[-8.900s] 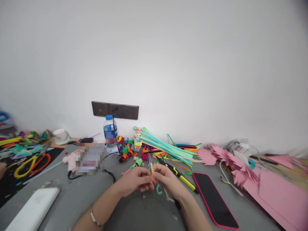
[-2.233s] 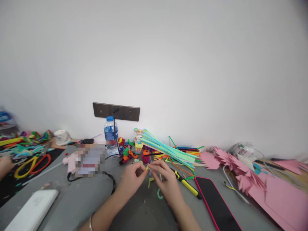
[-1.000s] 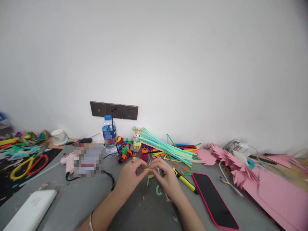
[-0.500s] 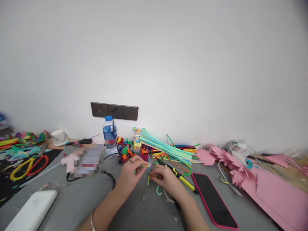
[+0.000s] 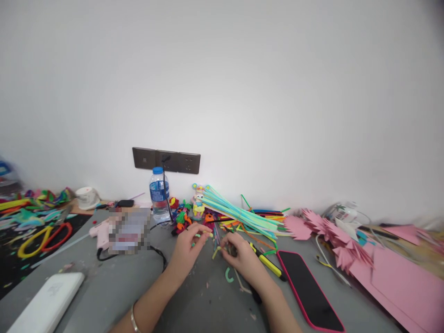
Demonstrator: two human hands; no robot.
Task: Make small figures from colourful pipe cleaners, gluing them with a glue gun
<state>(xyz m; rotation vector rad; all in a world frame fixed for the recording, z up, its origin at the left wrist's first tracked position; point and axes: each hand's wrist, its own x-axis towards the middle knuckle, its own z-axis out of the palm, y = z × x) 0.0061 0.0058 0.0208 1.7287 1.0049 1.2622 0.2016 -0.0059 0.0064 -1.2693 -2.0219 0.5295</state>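
My left hand [image 5: 190,245] is closed in a pinch over the middle of the desk. Between its fingertips is a short yellow-green pipe cleaner piece [image 5: 210,235], with a bit of green also showing at the fingers. A little to the right, my right hand [image 5: 239,253] has its fingers curled together, on another short yellow-green pipe cleaner piece [image 5: 215,253] that slants down from the fingertips. The hands are apart. Below the right hand lies a curled mint-green piece [image 5: 229,275]. A yellow-and-black handled tool [image 5: 270,266] lies beside that hand, its front end partly hidden.
Behind the hands lie a bundle of teal pipe cleaners [image 5: 239,210], a small figurine [image 5: 199,203] and a water bottle [image 5: 159,196]. A phone [image 5: 310,291] and pink paper [image 5: 405,277] are at right. Scissors [image 5: 45,241], a pink glue gun [image 5: 102,236] and a white slab-shaped device [image 5: 46,303] are left.
My hands have drawn slightly apart, the right one shifting a little rightward. The yellow-green piece at the right fingertips has gone from nearly upright to slanted.
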